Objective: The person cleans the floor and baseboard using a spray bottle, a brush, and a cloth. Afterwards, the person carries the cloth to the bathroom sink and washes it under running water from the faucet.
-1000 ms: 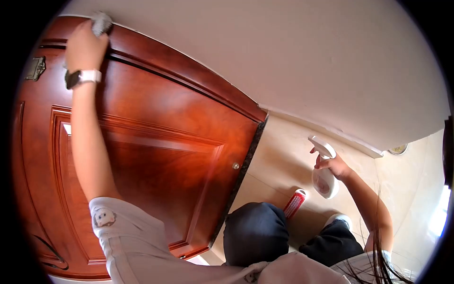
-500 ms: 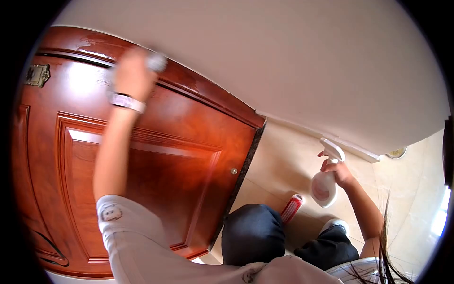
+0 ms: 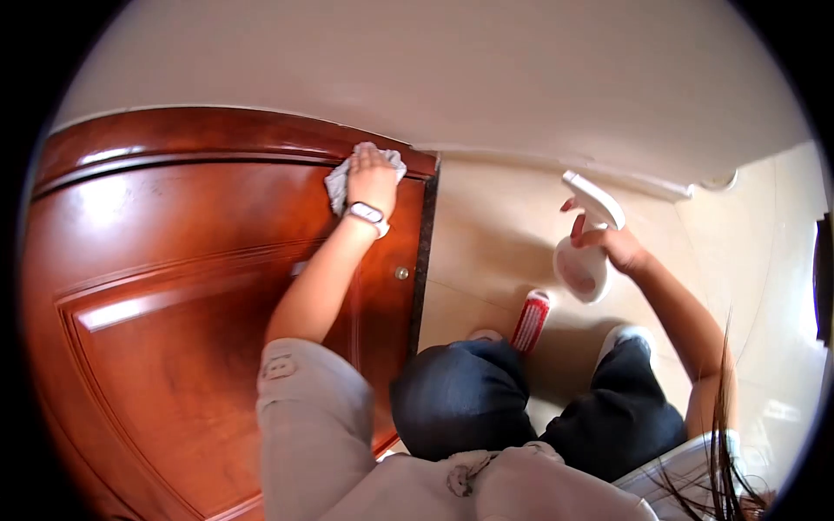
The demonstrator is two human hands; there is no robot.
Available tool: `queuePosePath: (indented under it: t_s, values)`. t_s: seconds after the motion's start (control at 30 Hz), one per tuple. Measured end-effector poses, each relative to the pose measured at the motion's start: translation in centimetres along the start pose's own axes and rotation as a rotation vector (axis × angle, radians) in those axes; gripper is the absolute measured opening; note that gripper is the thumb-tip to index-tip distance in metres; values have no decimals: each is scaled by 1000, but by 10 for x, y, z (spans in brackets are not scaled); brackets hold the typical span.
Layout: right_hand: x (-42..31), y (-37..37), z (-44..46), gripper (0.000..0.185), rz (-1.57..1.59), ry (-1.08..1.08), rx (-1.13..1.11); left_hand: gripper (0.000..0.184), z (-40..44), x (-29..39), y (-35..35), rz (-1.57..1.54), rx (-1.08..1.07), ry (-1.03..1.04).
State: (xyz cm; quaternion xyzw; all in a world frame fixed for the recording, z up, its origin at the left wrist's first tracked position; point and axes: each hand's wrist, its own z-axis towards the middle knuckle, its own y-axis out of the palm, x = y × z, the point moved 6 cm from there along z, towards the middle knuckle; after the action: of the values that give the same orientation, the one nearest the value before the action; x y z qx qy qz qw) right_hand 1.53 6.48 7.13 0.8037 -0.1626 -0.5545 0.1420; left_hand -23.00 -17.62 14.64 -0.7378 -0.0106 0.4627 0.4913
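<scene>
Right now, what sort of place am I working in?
Likely the entry area of a home, though that isn't certain: a reddish-brown panelled door, a plain pale wall and a glossy tiled floor suggest it.

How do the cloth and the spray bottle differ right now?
The cloth is soft and crumpled; the spray bottle is smooth and rigid-looking. The cloth lies under the left hand against the red-brown woodwork, while the spray bottle is gripped in the right hand, away from it. Both are pale.
</scene>
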Motion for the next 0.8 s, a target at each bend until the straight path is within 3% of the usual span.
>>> queuePosePath:
  t_s: [0.07,0.13,0.2,0.23,0.33,0.37,0.47,0.53,0.6,0.67,0.8]
  values:
    - [-3,-8,-11,46,9,21,44,39,9,40,44,43,59,72]
    - [-6,-18,-18,47,-49,29,72,33,9,73,67,-69,-43,176]
    - [-8,-23,-28,46,-83,33,94,27,1,94,85,-150,-330,192]
    - [-9,-25,-29,45,-110,36,93,24,3,94,82,-57,-335,83]
    - [-9,-29,-31,45,-160,35,92,24,16,86,57,-72,-248,25]
    - [-8,-28,-31,47,-72,49,131,24,15,87,38,95,-1,109]
    - [1,-29,-22,46,-47,76,155,28,26,73,4,143,207,66]
    - [2,-22,-16,46,-22,104,133,32,37,55,21,66,84,18]
    - [3,-10,-14,46,-8,127,126,26,32,62,29,232,151,26]
    - [0,9,-13,46,-231,58,-49,25,28,87,70,113,41,231]
    - [5,19,-21,45,-187,55,-146,23,17,132,126,-44,-225,320]
